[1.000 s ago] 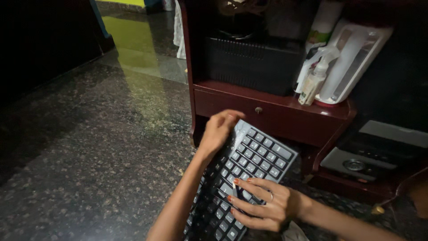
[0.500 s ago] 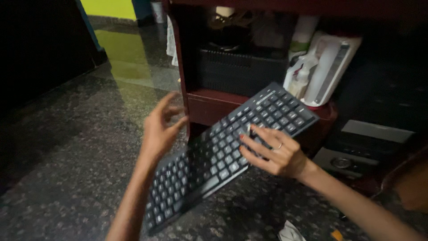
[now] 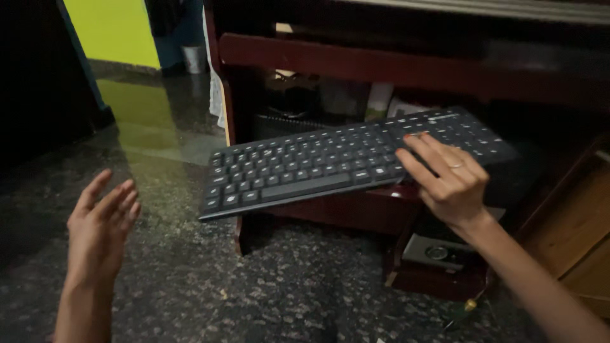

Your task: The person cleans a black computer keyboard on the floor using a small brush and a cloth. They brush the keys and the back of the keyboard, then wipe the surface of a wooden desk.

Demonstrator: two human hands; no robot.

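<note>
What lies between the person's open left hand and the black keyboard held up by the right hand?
In the head view, nothing lies between the left hand and the black keyboard, held by the right hand: only air, with dark speckled stone floor behind.

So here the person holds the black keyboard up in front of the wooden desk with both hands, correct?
Not both hands. In the head view only the right hand grips the keyboard, near its right end. The left hand is open and apart from it, low over the speckled floor. The keyboard is indeed held up in front of the wooden desk.
</note>
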